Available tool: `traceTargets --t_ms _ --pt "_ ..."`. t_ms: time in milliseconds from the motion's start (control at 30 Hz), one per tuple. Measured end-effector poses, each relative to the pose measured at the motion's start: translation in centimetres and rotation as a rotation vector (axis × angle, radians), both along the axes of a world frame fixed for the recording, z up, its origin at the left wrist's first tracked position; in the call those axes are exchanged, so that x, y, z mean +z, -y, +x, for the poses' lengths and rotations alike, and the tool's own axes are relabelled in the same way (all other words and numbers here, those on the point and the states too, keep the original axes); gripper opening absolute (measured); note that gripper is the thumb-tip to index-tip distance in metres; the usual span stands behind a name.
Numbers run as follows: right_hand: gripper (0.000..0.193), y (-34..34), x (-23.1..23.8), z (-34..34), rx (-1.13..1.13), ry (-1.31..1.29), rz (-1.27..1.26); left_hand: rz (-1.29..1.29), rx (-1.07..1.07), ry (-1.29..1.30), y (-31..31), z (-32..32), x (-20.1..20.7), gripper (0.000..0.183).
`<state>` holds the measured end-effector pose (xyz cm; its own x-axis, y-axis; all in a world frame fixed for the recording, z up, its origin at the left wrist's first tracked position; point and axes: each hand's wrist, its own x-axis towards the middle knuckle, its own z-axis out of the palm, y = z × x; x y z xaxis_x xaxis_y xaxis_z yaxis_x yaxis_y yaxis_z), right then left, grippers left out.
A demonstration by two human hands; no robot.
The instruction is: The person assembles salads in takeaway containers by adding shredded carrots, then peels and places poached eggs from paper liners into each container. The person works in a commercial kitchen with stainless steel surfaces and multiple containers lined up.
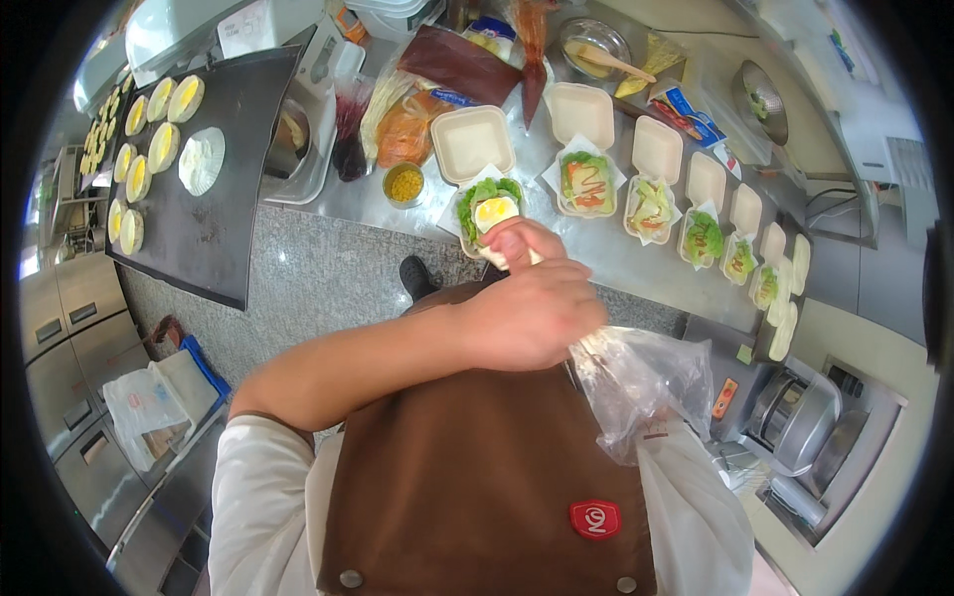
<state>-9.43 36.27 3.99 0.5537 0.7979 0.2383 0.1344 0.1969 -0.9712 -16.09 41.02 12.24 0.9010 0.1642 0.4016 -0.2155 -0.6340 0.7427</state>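
Note:
Both my hands close around a clear plastic piping bag, whose loose tail hangs to the right against my apron. My left hand wraps around the bag, its forearm crossing in front of me. Just beyond it, my right hand grips the narrower end; its forearm is hidden. Pale filling shows between and below the fingers. Directly beyond the right hand, an open beige clamshell box holds green lettuce and a round piece with white and yellow egg. The bag's tip is hidden.
More open boxes with lettuce and sauced fillings line the steel counter rightward. A yellow-filled tub stands left of the nearest box. Egg-topped rounds and a white paper stack sit on the dark griddle. A steel bowl holds a wooden spoon.

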Motion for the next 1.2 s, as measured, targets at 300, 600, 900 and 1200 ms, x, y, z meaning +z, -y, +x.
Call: traceTargets --t_ms 300,600,900,1200 --pt "0.049 -2.2 -2.2 7.7 -0.008 -0.227 -0.385 -0.138 0.106 -0.044 -0.2 -2.1 1.2 0.062" --pt "0.055 -4.8 -8.4 7.0 -0.105 -0.242 -0.289 -0.323 0.669 -1.08 1.6 -23.6 -14.7 0.049" --pt "0.058 -6.5 -11.6 6.3 -0.103 0.001 -0.338 -0.657 0.676 -1.54 9.1 -32.0 -15.2 0.046" --pt "0.062 -6.1 -11.2 9.7 -0.245 -0.017 -0.393 -0.79 0.919 -1.395 9.7 -35.9 -19.2 0.046"
